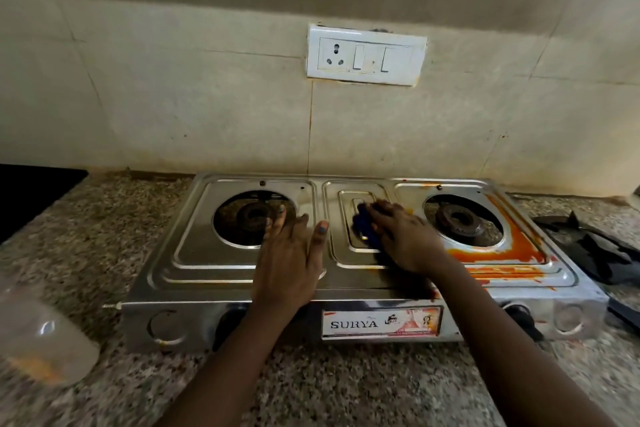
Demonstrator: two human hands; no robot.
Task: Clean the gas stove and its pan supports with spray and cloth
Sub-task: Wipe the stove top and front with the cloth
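Note:
A two-burner steel gas stove sits on the granite counter, its pan supports taken off. Orange stains cover the steel around the right burner; the left burner area looks shiny. My right hand presses a blue cloth onto the recessed middle panel of the stove top. My left hand lies flat, fingers spread, on the steel beside the left burner. Black pan supports lie on the counter to the right of the stove.
A translucent plastic bottle lies blurred at the lower left on the granite counter. A white socket and switch plate is on the tiled wall behind. A dark surface borders the counter at far left.

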